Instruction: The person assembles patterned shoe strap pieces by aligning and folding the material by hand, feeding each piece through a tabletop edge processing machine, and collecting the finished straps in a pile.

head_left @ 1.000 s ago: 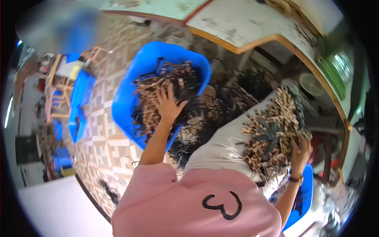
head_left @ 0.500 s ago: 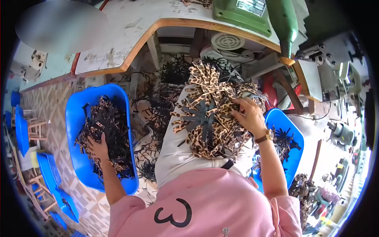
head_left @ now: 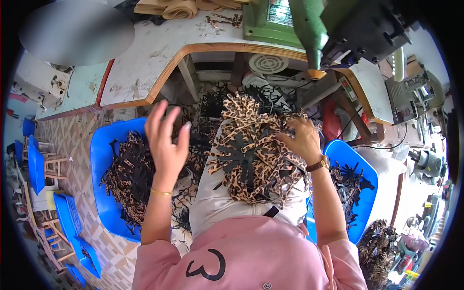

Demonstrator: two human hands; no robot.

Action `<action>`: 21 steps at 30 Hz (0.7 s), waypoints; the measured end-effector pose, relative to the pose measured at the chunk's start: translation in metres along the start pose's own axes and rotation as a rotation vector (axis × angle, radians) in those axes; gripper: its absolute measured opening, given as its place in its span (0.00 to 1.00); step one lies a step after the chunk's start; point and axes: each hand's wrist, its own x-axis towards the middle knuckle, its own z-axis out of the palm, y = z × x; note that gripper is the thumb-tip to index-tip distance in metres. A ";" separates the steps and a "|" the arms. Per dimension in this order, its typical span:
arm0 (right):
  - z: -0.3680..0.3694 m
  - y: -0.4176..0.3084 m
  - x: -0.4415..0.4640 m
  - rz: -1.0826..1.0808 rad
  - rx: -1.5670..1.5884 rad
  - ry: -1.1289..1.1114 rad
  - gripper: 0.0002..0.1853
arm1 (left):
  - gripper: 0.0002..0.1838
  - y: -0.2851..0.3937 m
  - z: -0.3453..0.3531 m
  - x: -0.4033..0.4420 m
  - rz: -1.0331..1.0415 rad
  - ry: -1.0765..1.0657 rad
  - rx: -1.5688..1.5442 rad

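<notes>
My left hand (head_left: 166,140) is raised with its fingers spread and nothing in it, between the left blue tub and my lap. A pile of leopard-print fabric strips (head_left: 263,166) lies on my lap, with some black strips (head_left: 246,157) fanned out among them. On the pile's right edge rests my right hand (head_left: 305,142), thumb and fingers apart, touching the strips. The left blue tub (head_left: 100,140) holds a heap of black and leopard-print strips (head_left: 130,179). More such strips (head_left: 345,188) lie in the right blue tub (head_left: 369,193).
A worktable (head_left: 140,63) with a wooden edge curves in front of me, carrying a green machine (head_left: 266,24) and rolled tan material (head_left: 179,9). Scattered strips cover the floor under it. Blue trays and wooden stools (head_left: 55,166) stand at left. A dark strip heap (head_left: 379,246) sits at right.
My left hand has left the strips in the left tub and come up and to the right. My right hand stays at the lap pile. The view has shifted slightly.
</notes>
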 end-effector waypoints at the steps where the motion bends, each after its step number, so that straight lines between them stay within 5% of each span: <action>1: 0.005 0.012 -0.005 -0.047 0.043 -0.008 0.18 | 0.16 0.014 0.011 0.009 0.022 -0.030 -0.072; 6: 0.006 0.014 -0.021 -0.184 0.277 0.163 0.11 | 0.14 0.069 0.061 0.035 0.107 -0.388 -0.444; 10: -0.039 0.001 -0.027 -0.283 0.583 0.139 0.10 | 0.18 0.108 0.054 0.058 0.266 -0.388 -0.403; 13: -0.079 -0.003 -0.022 -0.412 0.703 0.036 0.07 | 0.13 0.116 0.039 0.078 0.309 -0.626 -0.577; 15: -0.108 -0.007 -0.017 -0.443 0.814 -0.014 0.06 | 0.08 0.126 0.020 0.085 0.000 -0.839 -0.748; 20: -0.173 -0.001 0.012 -0.381 0.767 -0.052 0.07 | 0.10 0.153 0.009 0.102 0.111 -0.665 -0.834; 21: -0.176 0.002 0.023 -0.366 0.812 -0.055 0.06 | 0.09 0.155 0.015 0.106 -0.027 -0.633 -0.901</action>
